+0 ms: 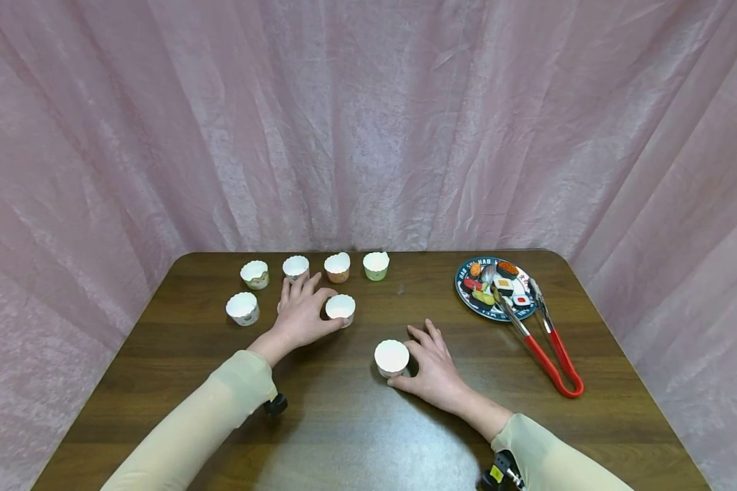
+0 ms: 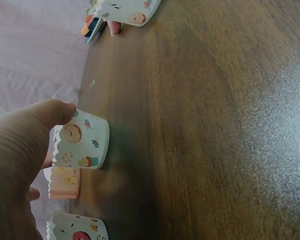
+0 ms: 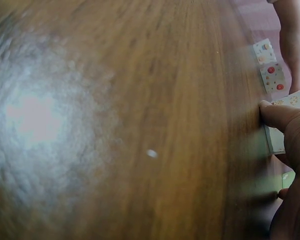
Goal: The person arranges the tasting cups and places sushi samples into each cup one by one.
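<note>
At the far left of the brown wooden table [image 1: 589, 436], a white paper cup with a wavy rim [image 1: 242, 310] stands upright, and a white and green paper cup [image 1: 255, 276] stands just behind it. Next along the back is a white and grey paper cup [image 1: 296, 264], partly hidden by the left hand [image 1: 301, 317]. That hand pinches a white paper cup with cookie pictures [image 2: 82, 140] between thumb and finger. The left wrist view also shows a white cup with a red ring picture [image 2: 80, 230] close by; which cup that is in the head view is hard to tell. Behind the held cup stands a white and orange paper cup [image 1: 337, 267], then a white and green cup at the back [image 1: 377, 266]. Nearer the front, the right hand [image 1: 435, 375] holds a small round white cup [image 1: 392, 356] with thumb and finger; whether it touches the table cannot be told. Setting out the cups looks mostly done, with these two not let go yet. At the right, a round dark blue plate [image 1: 463, 296] holds small bright sushi pieces [image 1: 503, 286]. Red-handled metal tongs [image 1: 536, 348] lie against it, and neither hand touches them.
</note>
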`<action>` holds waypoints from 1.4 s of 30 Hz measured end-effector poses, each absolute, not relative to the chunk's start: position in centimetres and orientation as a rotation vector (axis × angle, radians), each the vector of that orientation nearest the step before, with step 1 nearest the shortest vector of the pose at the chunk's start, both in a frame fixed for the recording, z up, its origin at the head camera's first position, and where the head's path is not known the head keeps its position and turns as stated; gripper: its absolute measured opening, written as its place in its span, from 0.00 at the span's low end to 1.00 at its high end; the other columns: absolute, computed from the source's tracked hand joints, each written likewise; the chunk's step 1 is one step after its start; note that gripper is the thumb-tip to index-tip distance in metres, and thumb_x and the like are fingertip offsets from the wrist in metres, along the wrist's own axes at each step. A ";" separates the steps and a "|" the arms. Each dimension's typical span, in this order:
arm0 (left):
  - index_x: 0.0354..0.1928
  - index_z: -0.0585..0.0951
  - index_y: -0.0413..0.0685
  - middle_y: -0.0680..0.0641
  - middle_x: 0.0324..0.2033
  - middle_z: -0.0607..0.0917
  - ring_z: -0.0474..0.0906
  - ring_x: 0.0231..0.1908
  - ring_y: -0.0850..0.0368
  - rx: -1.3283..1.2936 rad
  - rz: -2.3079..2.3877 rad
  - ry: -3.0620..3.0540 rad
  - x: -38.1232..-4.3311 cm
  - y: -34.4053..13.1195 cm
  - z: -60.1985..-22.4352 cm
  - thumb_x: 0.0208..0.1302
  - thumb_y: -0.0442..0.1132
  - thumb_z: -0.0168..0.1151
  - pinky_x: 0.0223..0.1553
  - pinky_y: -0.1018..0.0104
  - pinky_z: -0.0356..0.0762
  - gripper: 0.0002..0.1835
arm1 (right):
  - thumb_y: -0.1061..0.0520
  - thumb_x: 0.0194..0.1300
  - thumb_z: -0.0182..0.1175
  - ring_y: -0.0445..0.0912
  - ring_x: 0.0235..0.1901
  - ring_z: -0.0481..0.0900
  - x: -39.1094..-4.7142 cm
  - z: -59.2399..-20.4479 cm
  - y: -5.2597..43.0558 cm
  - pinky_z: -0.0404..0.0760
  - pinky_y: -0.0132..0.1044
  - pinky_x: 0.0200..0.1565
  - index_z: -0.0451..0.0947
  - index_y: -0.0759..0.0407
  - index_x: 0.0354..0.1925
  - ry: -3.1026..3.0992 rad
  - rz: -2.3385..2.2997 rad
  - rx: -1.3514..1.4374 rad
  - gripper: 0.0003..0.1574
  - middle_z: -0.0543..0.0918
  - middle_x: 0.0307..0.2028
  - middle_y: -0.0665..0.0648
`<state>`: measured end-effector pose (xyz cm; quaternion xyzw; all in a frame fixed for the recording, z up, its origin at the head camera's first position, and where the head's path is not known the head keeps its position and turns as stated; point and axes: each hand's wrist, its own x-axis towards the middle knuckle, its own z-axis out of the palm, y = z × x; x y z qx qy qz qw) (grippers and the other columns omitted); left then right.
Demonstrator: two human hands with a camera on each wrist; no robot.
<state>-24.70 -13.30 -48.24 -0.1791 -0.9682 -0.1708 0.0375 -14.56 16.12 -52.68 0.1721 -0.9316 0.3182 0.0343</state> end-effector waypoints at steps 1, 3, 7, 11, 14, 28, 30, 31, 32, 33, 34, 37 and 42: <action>0.61 0.82 0.55 0.36 0.76 0.59 0.42 0.77 0.33 -0.555 -0.526 -2.965 -24.7 -13.3 -48.3 0.57 0.66 0.71 0.72 0.30 0.30 0.35 | 0.41 0.47 0.82 0.66 0.77 0.45 -14.6 -52.7 16.1 0.46 0.72 0.70 0.84 0.52 0.52 -2.859 0.980 0.530 0.35 0.68 0.72 0.66; 0.61 0.82 0.54 0.36 0.76 0.60 0.43 0.77 0.33 -0.562 -0.531 -2.955 -24.8 -13.3 -48.5 0.56 0.66 0.71 0.71 0.30 0.30 0.35 | 0.41 0.47 0.82 0.66 0.77 0.45 -14.6 -52.7 16.1 0.46 0.71 0.70 0.84 0.52 0.51 -2.855 0.976 0.531 0.35 0.68 0.72 0.66; 0.65 0.79 0.54 0.37 0.77 0.59 0.42 0.77 0.34 -0.552 -0.535 -2.969 -24.5 -13.3 -48.2 0.57 0.67 0.70 0.72 0.32 0.28 0.38 | 0.40 0.47 0.81 0.65 0.78 0.44 -14.6 -52.7 16.1 0.45 0.70 0.71 0.84 0.52 0.51 -2.867 0.975 0.526 0.35 0.67 0.72 0.66; 0.70 0.75 0.52 0.38 0.77 0.57 0.41 0.78 0.35 -0.542 -0.520 -2.964 -24.4 -13.4 -47.7 0.60 0.70 0.66 0.73 0.34 0.27 0.42 | 0.40 0.47 0.81 0.65 0.77 0.45 -14.7 -52.8 16.1 0.46 0.70 0.71 0.84 0.52 0.51 -2.862 0.959 0.533 0.36 0.68 0.72 0.66; 0.72 0.73 0.52 0.39 0.77 0.57 0.41 0.78 0.35 -0.547 -0.511 -2.938 -24.3 -13.5 -47.2 0.61 0.70 0.63 0.73 0.34 0.26 0.43 | 0.41 0.46 0.82 0.66 0.77 0.46 -14.7 -52.7 16.0 0.47 0.71 0.70 0.84 0.52 0.51 -2.847 0.941 0.542 0.36 0.69 0.71 0.66; 0.74 0.70 0.55 0.45 0.79 0.55 0.39 0.79 0.43 -0.682 -0.609 -2.796 -22.1 -13.9 -44.3 0.65 0.72 0.57 0.74 0.39 0.24 0.43 | 0.39 0.46 0.82 0.65 0.78 0.44 -14.6 -52.6 16.0 0.47 0.71 0.71 0.84 0.51 0.51 -2.865 0.940 0.530 0.36 0.68 0.72 0.65; 0.74 0.70 0.56 0.45 0.79 0.56 0.40 0.79 0.42 -0.717 -0.618 -2.769 -21.6 -14.0 -44.1 0.65 0.72 0.58 0.74 0.39 0.25 0.42 | 0.40 0.46 0.82 0.65 0.78 0.44 -14.6 -52.7 16.0 0.47 0.71 0.70 0.84 0.50 0.51 -2.863 0.942 0.526 0.35 0.68 0.72 0.65; 0.74 0.70 0.56 0.45 0.78 0.57 0.41 0.79 0.41 -0.734 -0.621 -2.756 -21.3 -14.0 -44.0 0.65 0.72 0.59 0.74 0.39 0.25 0.42 | 0.40 0.46 0.82 0.65 0.78 0.44 -14.6 -52.7 16.0 0.47 0.71 0.70 0.84 0.50 0.51 -2.862 0.944 0.524 0.35 0.68 0.72 0.65; 0.74 0.71 0.56 0.45 0.78 0.58 0.41 0.79 0.41 -0.752 -0.624 -2.743 -21.0 -14.0 -43.9 0.65 0.71 0.59 0.74 0.38 0.26 0.42 | 0.40 0.46 0.82 0.65 0.78 0.43 -14.6 -52.7 16.0 0.47 0.71 0.70 0.84 0.50 0.51 -2.863 0.949 0.522 0.35 0.68 0.72 0.65; 0.74 0.71 0.57 0.45 0.78 0.59 0.42 0.79 0.41 -0.769 -0.630 -2.734 -20.7 -14.0 -43.8 0.65 0.71 0.59 0.74 0.39 0.26 0.42 | 0.40 0.46 0.82 0.64 0.78 0.43 -14.6 -52.7 16.0 0.47 0.71 0.70 0.84 0.50 0.51 -2.865 0.954 0.520 0.35 0.68 0.72 0.65; 0.73 0.71 0.56 0.45 0.77 0.59 0.42 0.78 0.41 -0.787 -0.639 -2.723 -20.4 -13.9 -43.7 0.65 0.71 0.60 0.74 0.39 0.26 0.41 | 0.40 0.46 0.82 0.64 0.78 0.43 -14.6 -52.7 16.0 0.48 0.71 0.70 0.84 0.50 0.51 -2.866 0.952 0.519 0.35 0.68 0.72 0.65; 0.72 0.73 0.55 0.45 0.77 0.61 0.43 0.79 0.43 -0.834 -0.657 -2.691 -19.5 -13.9 -43.4 0.65 0.69 0.62 0.74 0.39 0.27 0.40 | 0.40 0.46 0.82 0.64 0.78 0.43 -14.6 -52.6 15.9 0.48 0.71 0.70 0.84 0.50 0.51 -2.867 0.950 0.513 0.35 0.68 0.72 0.65; 0.72 0.73 0.56 0.48 0.76 0.62 0.45 0.78 0.46 -0.866 -0.667 -2.661 -18.3 -13.9 -43.3 0.65 0.66 0.63 0.75 0.40 0.28 0.38 | 0.40 0.46 0.82 0.65 0.78 0.44 -14.6 -52.5 15.9 0.49 0.71 0.70 0.84 0.51 0.51 -2.867 0.946 0.512 0.36 0.68 0.72 0.65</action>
